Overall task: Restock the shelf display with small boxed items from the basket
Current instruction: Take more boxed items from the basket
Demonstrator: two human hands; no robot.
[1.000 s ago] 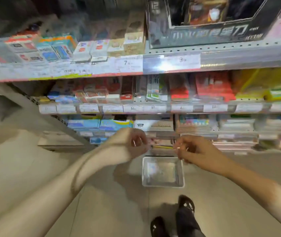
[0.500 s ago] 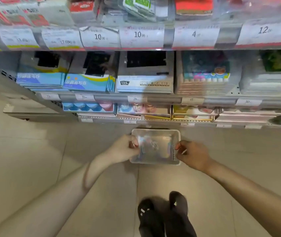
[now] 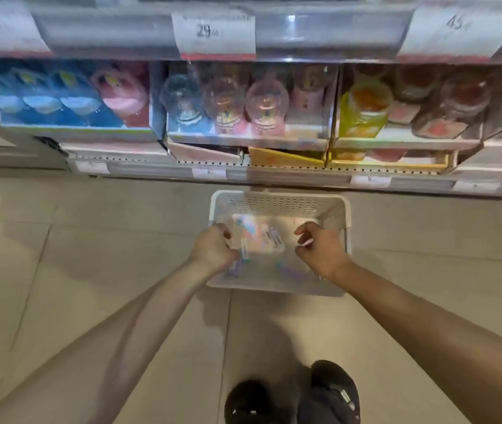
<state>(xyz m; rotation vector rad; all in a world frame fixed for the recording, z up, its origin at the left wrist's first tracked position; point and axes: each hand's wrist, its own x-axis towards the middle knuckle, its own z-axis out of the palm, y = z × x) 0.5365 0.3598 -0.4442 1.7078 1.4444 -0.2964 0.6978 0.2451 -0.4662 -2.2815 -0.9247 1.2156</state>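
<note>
Both hands (image 3: 213,250) lowered into basket (image 3: 280,198), blurred boxes (image 3: 269,240) beneath.

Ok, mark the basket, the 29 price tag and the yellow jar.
basket (image 3: 277,202): head view, perforated far wall.
29 price tag (image 3: 214,33): head view, printed face.
yellow jar (image 3: 362,113): head view, its side.

Bare, sleeveless forearms (image 3: 139,316) and black shoes (image 3: 292,396) with small pale markings on top
</note>
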